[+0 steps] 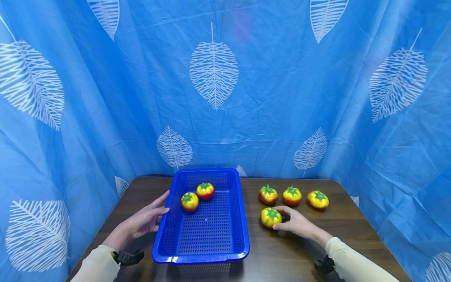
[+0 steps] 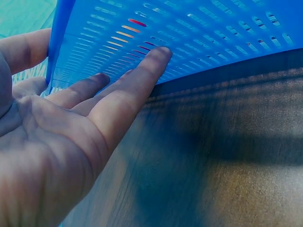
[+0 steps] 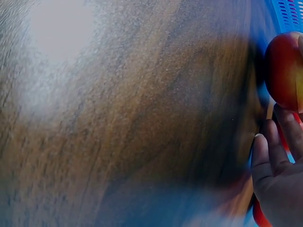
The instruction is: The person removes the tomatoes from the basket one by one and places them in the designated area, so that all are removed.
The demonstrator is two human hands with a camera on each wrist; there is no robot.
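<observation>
My right hand (image 1: 295, 222) pinches a yellow-and-red toy tomato (image 1: 271, 217) with a green leafy top, thumb at its near side and fingers at the far side. In the right wrist view, that tomato (image 3: 283, 71) shows its red underside close over the table. Against the left side of a blue plastic basket (image 1: 203, 258) rests my left hand (image 1: 142, 222), its fingers loosely extended. The left wrist view shows those fingers (image 2: 137, 90) along the slotted outer wall. Inside the basket, toward the back left, lie two more tomatoes (image 1: 205, 191).
Behind the right hand, three similar tomatoes stand in a row: a left one (image 1: 268, 195), a middle one (image 1: 292, 196) and a right one (image 1: 318, 200). The brown wooden table (image 1: 258, 250) ends at a blue leaf-print curtain (image 1: 260, 117) that surrounds its back and sides.
</observation>
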